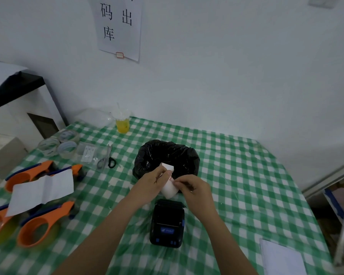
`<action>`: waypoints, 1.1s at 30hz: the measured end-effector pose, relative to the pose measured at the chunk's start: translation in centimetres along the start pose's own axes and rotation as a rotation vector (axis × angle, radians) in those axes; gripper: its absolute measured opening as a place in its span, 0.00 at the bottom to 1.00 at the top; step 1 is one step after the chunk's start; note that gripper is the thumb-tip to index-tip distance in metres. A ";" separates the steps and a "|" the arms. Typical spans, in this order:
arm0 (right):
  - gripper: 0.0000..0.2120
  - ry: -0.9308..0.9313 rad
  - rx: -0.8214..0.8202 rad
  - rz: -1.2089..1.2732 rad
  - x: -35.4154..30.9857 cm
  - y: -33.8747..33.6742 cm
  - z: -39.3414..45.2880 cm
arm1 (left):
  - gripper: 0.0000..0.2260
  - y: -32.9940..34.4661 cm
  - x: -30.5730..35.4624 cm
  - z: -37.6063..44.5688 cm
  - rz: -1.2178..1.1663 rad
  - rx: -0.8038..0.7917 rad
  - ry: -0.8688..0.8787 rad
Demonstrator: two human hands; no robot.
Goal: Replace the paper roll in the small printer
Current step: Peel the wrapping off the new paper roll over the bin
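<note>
Paper roll (168, 190), white, held in the air over the middle of the table (246, 175), between the black-lined bin (167, 155) behind it and the small printer (166, 223) in front of it. Left hand (153, 181) is wrapped around the roll's upper end, fingers closed on it. Right hand (193, 188) has thumb and forefinger pinched together at the roll's outer wrap; I judge it is working the loose leading edge or a sealing sticker, though the exact contact is too small for me to read. A short white flap (168, 166) stands up past the left fingers, over the bin mouth.

Handling, as I judge it: the roll is light and fairly stiff as a cylinder, but the paper itself is thin and will crease or tear if pulled sideways. Smooth wrap, so it could slide or unspool if held loosely. Best hold is around the barrel or by the flat ends, leaving the free edge clear for feeding.

Printer sits near the front edge of the table, lid side away from me; from this angle I cannot tell whether the lid is fully open.

Other items, all well apart from the work: orange tape dispensers (44, 225) and a white sheet (42, 190) along the left edge, scissors (107, 158) and tape rolls (58, 143) toward the back left, a cup of yellow drink (123, 123) at the back edge.
</note>
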State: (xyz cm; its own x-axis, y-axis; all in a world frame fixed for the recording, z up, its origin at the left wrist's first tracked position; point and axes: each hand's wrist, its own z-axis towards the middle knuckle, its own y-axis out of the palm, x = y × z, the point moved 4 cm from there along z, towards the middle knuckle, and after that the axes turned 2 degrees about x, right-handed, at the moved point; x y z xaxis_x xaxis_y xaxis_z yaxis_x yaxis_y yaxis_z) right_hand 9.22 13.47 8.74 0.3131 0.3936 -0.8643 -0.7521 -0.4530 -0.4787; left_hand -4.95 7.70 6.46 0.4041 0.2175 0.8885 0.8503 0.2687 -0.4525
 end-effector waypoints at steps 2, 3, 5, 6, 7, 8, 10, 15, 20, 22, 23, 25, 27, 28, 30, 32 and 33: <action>0.06 0.046 0.016 0.039 0.2 0.0 0.1 | 0.19 0.0 0.0 0.0 0.004 -0.014 0.005; 0.08 0.060 0.016 0.057 0.3 -0.1 0.1 | 0.17 0.0 0.1 0.0 0.010 -0.019 0.009; 0.14 0.082 0.002 0.091 0.3 -0.1 0.1 | 0.14 0.0 0.1 0.0 0.017 -0.034 0.014; 0.16 0.092 -0.005 0.105 0.3 -0.1 0.1 | 0.14 0.0 0.1 0.0 0.015 -0.041 0.015; 0.16 0.100 -0.011 0.114 0.3 -0.2 0.2 | 0.13 0.1 0.1 -0.1 0.012 -0.047 0.015; 0.16 0.107 -0.014 0.121 0.4 -0.2 0.2 | 0.13 0.1 0.1 -0.2 0.013 -0.051 0.015; 0.15 0.124 -0.017 0.134 0.4 -0.2 0.3 | 0.12 0.2 0.0 -0.2 0.018 -0.055 0.013; 0.14 0.194 0.006 0.244 0.8 -0.4 0.1 | 0.10 0.3 -0.2 -0.3 0.021 -0.075 0.007; 0.12 0.270 0.049 0.300 1.1 -0.9 0.2 | 0.14 0.3 0.3 -0.5 0.012 -0.066 0.014; 0.12 0.273 0.057 0.304 1.2 -1.0 0.2 | 0.14 0.3 0.3 -0.5 0.003 -0.063 0.018; 0.12 0.282 0.067 0.317 1.2 -1.1 0.3 | 0.13 0.3 0.4 -0.5 0.009 -0.067 0.020; 0.10 0.308 0.081 0.364 1.5 -1.2 0.3 | 0.11 0.5 0.2 -0.5 0.033 -0.072 0.024; 0.08 0.332 0.079 0.407 1.6 -1.2 0.2 | 0.09 0.7 -0.1 -0.3 0.061 -0.063 0.029; 0.07 0.341 0.078 0.423 1.8 -1.1 0.2 | 0.09 0.7 -0.1 -0.3 0.072 -0.058 0.033; 0.07 0.359 0.082 0.453 2.0 -1.0 0.1 | 0.11 0.7 -0.3 -0.2 0.095 -0.053 0.054; 0.07 0.375 0.072 0.483 2.0 -1.0 0.1 | 0.11 0.6 -0.5 -0.2 0.125 -0.044 0.086; 0.07 0.375 0.046 0.497 2.0 -1.0 0.1 | 0.10 0.5 -0.4 -0.2 0.130 -0.031 0.099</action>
State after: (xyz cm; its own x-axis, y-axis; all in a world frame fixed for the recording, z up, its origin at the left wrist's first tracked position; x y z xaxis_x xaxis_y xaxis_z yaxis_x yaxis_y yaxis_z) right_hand 10.57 14.79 7.55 0.0951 -0.1673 -0.9813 -0.8817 -0.4717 -0.0050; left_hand -4.63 7.57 5.84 0.5415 0.1551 0.8263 0.7979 0.2149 -0.5632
